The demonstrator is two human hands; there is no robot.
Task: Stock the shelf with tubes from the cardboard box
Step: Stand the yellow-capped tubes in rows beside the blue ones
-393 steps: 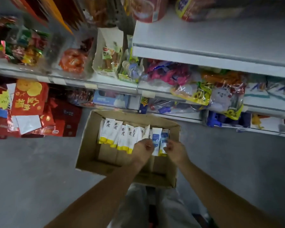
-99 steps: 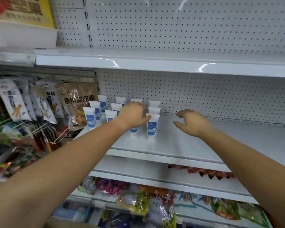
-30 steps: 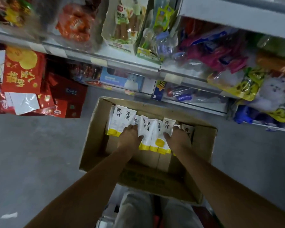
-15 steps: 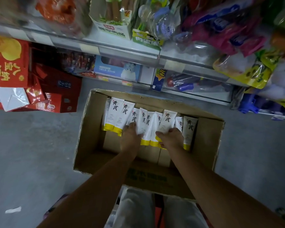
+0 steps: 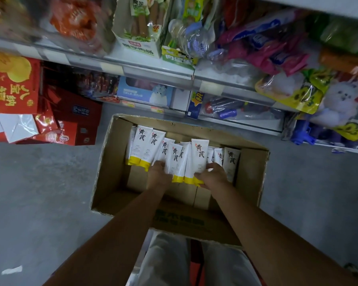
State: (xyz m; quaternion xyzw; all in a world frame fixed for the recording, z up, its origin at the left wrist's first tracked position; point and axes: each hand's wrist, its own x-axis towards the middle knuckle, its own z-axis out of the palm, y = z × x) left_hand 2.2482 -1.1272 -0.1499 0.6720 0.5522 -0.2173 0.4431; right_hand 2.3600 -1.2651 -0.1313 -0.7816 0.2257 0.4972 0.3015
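An open cardboard box (image 5: 112, 162) stands on the grey floor below me. A row of white tubes with yellow caps (image 5: 141, 145) leans against its far wall. My left hand (image 5: 158, 175) is closed around the lower ends of tubes in the middle of the row (image 5: 175, 159). My right hand (image 5: 214, 176) grips another tube (image 5: 198, 157) just to the right, near its yellow cap. More tubes (image 5: 232, 159) stand to the right of that hand. The near half of the box bottom is bare.
Low shelves (image 5: 157, 71) behind the box carry snack packs, a sausage carton (image 5: 141, 27) and plush toys in bags (image 5: 339, 96). Red gift boxes (image 5: 56, 122) are stacked on the floor at left. My legs in pale trousers (image 5: 167, 259) sit under the box's near edge.
About 3 s ago my hands were at a higher shelf beside blue-capped tubes. Since then they have come down into the box and closed on the middle tubes, pulling them slightly forward.
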